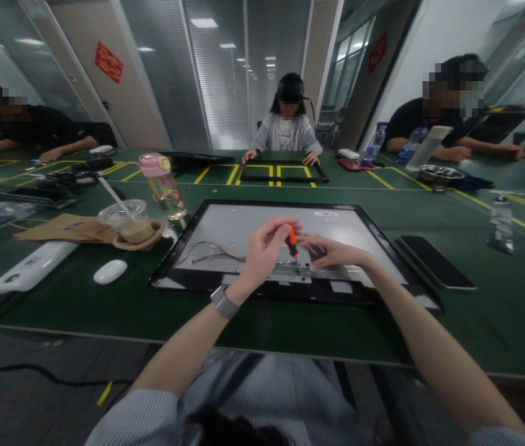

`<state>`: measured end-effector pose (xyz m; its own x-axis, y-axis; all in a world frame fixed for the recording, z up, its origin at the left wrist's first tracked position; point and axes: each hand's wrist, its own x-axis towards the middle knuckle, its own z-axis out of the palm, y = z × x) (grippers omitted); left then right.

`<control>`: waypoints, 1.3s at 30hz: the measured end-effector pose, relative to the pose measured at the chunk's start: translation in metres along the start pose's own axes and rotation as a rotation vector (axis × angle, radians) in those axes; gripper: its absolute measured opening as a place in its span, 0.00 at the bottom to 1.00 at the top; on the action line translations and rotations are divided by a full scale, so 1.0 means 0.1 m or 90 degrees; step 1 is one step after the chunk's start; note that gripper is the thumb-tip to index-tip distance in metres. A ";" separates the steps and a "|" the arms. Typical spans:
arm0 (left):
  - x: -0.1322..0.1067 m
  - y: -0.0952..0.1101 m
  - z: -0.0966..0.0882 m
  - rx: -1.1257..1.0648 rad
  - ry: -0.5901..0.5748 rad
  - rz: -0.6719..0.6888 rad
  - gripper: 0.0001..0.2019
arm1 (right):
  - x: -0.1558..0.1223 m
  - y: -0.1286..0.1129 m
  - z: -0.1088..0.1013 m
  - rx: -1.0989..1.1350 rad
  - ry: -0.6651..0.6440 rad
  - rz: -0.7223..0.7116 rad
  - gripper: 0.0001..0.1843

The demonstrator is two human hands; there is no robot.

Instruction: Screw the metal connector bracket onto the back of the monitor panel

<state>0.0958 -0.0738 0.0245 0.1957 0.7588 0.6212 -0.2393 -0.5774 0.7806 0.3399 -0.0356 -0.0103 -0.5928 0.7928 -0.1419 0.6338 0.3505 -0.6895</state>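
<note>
My left hand (266, 244), with a watch (224, 302) on its wrist, is closed round the upper handle of a small orange-and-black screwdriver (292, 243). Its shaft points down at a metal strip along the near edge of a flat display panel (262, 223). To the right of the screwdriver is my right hand (334, 253), fingers stretched out and apart, thumb low by the strip. Whether its fingertips touch the panel I cannot tell. The panel lies flat, grey-backed with a black frame. Thin coloured wires (211, 248) run across its left part.
On the left stand an iced drink cup (127, 220) in a carton holder and a pink-lidded bottle (163, 186). A white case (110, 271) and a power bank (32, 266) lie nearer. A phone (434, 261) lies right of the panel. Across the table, a person holds a black frame (285, 179).
</note>
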 end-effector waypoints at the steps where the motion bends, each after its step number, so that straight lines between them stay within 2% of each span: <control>1: 0.00 -0.01 0.00 -0.001 0.006 -0.005 0.09 | 0.00 0.00 0.00 -0.003 0.000 -0.001 0.44; 8: 0.03 -0.05 -0.01 0.066 0.067 0.029 0.04 | 0.00 -0.01 0.00 -0.011 -0.002 0.001 0.46; 12: 0.04 -0.08 -0.03 0.056 0.033 -0.002 0.08 | 0.00 0.00 0.01 0.001 -0.007 0.009 0.45; 18: 0.04 -0.17 -0.03 -0.078 -0.004 -0.046 0.14 | 0.00 0.02 0.01 0.007 0.002 0.007 0.45; 25: 0.02 -0.03 0.02 0.042 0.019 0.022 0.08 | 0.00 0.00 0.00 -0.004 -0.006 -0.010 0.44; 31: 0.01 -0.05 -0.01 0.002 0.006 -0.017 0.13 | 0.00 -0.03 0.00 0.010 -0.006 0.005 0.43; 34: 0.01 -0.06 -0.01 0.005 0.007 -0.024 0.11 | 0.00 -0.02 0.00 0.005 -0.006 0.004 0.44; 39: 0.02 -0.05 -0.01 0.067 0.022 0.011 0.08 | 0.01 0.02 0.01 0.004 -0.002 0.002 0.47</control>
<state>0.0967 -0.0689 0.0215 0.1583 0.7575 0.6333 -0.1401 -0.6177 0.7738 0.3402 -0.0342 -0.0127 -0.5923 0.7921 -0.1472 0.6328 0.3443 -0.6935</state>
